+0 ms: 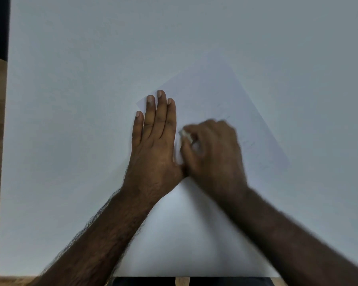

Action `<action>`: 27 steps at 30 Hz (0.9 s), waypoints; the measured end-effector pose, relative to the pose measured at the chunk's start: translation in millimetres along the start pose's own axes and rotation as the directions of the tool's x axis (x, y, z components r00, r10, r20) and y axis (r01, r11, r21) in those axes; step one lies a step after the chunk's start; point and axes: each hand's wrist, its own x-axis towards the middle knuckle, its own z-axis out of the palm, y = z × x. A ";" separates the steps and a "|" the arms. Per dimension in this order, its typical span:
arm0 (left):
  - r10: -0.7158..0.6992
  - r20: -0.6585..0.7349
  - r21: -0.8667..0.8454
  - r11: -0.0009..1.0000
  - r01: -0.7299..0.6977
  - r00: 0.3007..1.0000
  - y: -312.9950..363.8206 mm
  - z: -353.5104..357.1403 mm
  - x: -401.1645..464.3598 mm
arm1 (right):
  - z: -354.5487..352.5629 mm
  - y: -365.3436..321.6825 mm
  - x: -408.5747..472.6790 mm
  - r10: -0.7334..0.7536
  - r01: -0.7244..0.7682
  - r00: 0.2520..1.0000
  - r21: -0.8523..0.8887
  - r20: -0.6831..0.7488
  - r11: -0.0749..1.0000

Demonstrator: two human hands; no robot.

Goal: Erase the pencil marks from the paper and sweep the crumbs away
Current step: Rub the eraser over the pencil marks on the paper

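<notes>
Pinning the paper [225, 96] flat with straight, spread fingers, the left hand [153, 145] sat on its left edge while the right hand [213, 149], blurred, pinched a white eraser [186, 135] just beside it, on the sheet lying skewed on the white surface [70, 79]. Faint marks [250, 143] showed right of the right hand, well away from the pinned edge, so hard rubbing there could have buckled or torn the sheet. Crumbs were too small to see; a careless sweep could have smeared them.

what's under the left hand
The left hand lies flat on the sheet of paper, which sits on the white table. Any marks beneath the palm are covered.
</notes>
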 end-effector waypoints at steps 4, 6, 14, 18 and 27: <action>-0.014 -0.011 -0.037 0.999 0.014 1.000 1.1 -1.3 -0.6 | 0.5 11.7 13.7 -0.034 0.034 0.999 -0.046 0.008 0.998; -0.013 0.076 -0.041 0.999 0.016 0.997 -1.3 -3.6 0.1 | -4.4 26.5 49.8 0.029 -0.040 0.993 -0.097 -0.118 0.994; -0.020 -0.023 -0.006 1.000 0.020 1.000 0.9 -0.9 -0.7 | 2.6 -4.1 -2.5 -0.044 0.044 0.998 -0.001 0.051 0.999; -0.026 0.048 -0.063 0.998 0.029 0.999 0.0 -3.6 0.2 | -0.6 17.5 30.7 -0.048 0.047 0.999 -0.077 -0.007 0.996; -0.026 -0.041 0.032 0.999 0.027 0.999 1.2 1.3 -0.6 | 1.8 1.1 1.3 -0.097 0.097 0.990 0.007 0.103 0.995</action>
